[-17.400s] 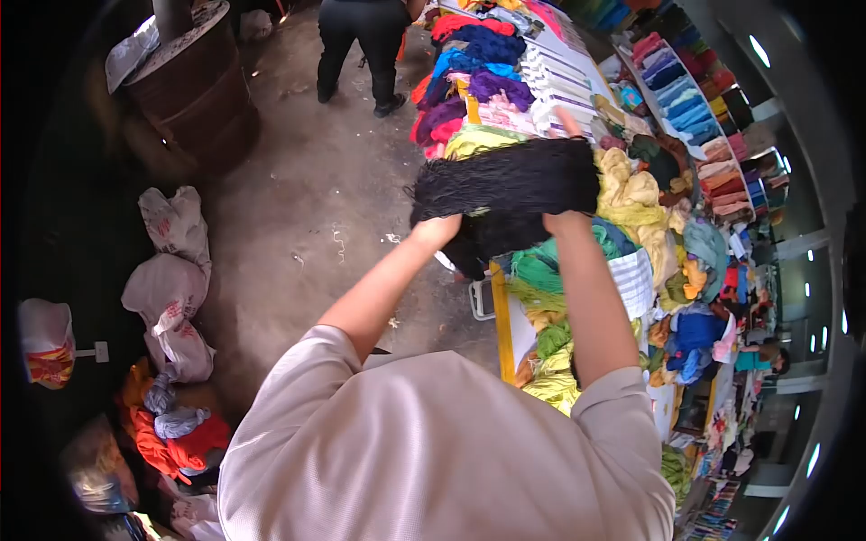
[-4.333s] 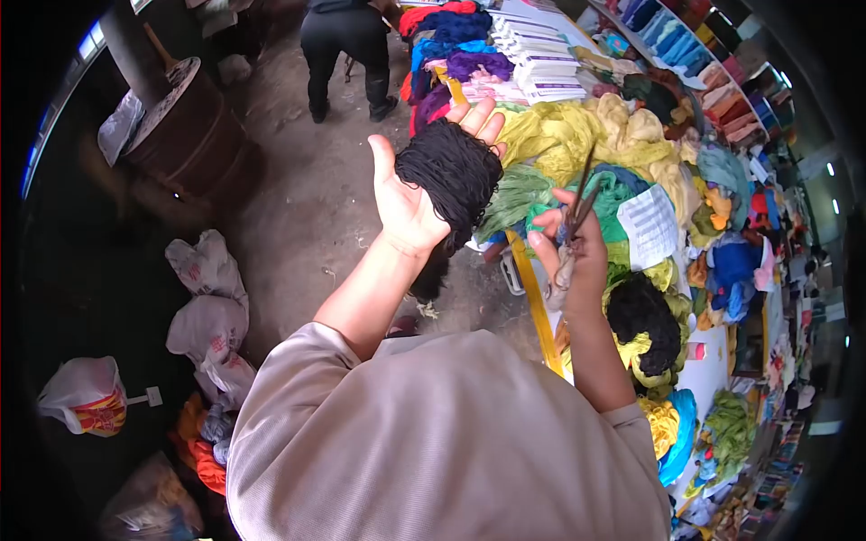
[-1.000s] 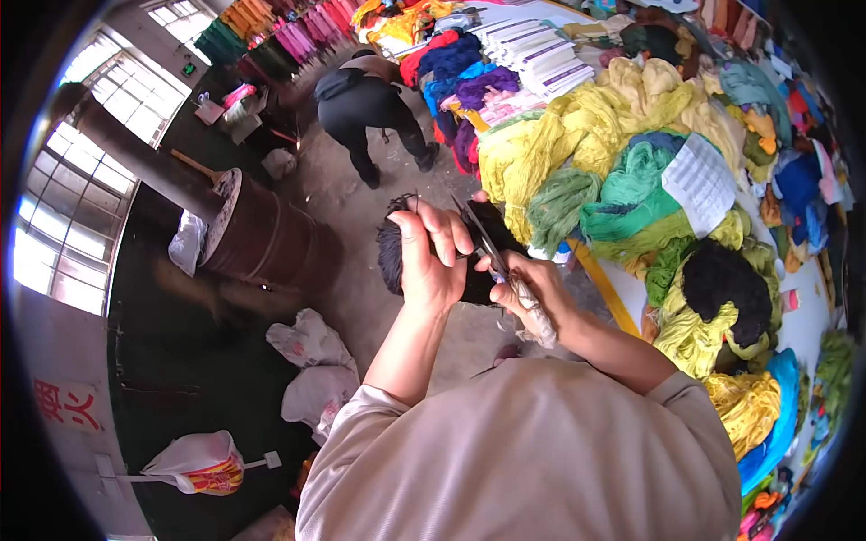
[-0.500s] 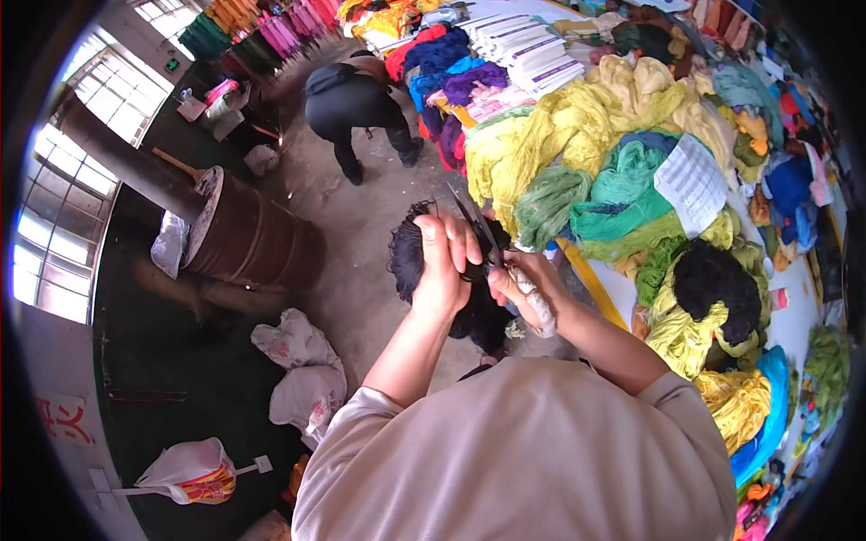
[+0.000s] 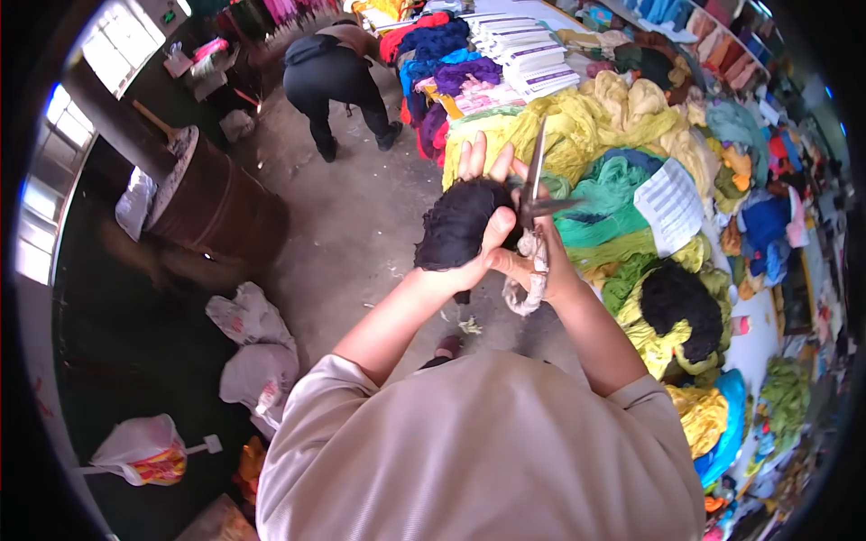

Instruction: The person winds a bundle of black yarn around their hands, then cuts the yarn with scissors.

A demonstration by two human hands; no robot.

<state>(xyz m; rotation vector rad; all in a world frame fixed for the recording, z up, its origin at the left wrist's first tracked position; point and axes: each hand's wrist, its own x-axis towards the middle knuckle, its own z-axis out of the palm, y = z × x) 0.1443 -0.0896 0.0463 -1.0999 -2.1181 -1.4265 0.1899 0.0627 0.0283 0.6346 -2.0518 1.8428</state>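
My left hand [image 5: 483, 255] holds a bundle of black yarn [image 5: 458, 225], its thumb across the near side and its fingertips showing above. Close against it on the right, my right hand [image 5: 556, 263] grips dark metal scissors [image 5: 532, 194] by handles wrapped in pale cloth. The scissor blades are spread, one pointing up and the other to the right. Part of the right hand's fingers is hidden behind the handles. Yellow yarn [image 5: 559, 131] and teal yarn [image 5: 613, 194] lie on the table beyond the hands, beside a printed sheet [image 5: 669, 207].
A person in dark trousers [image 5: 338, 81] bends over at the table's far end. A rusty barrel [image 5: 216, 203] with a pipe stands left, near white sacks [image 5: 257, 356]. Stacked papers [image 5: 528, 59] and another black bundle [image 5: 681, 307] rest on the table at right.
The black bundle is now raised and gathered in my left hand, more fully in view. The scissors have moved right and their blades have spread apart. The view has shifted to the right.
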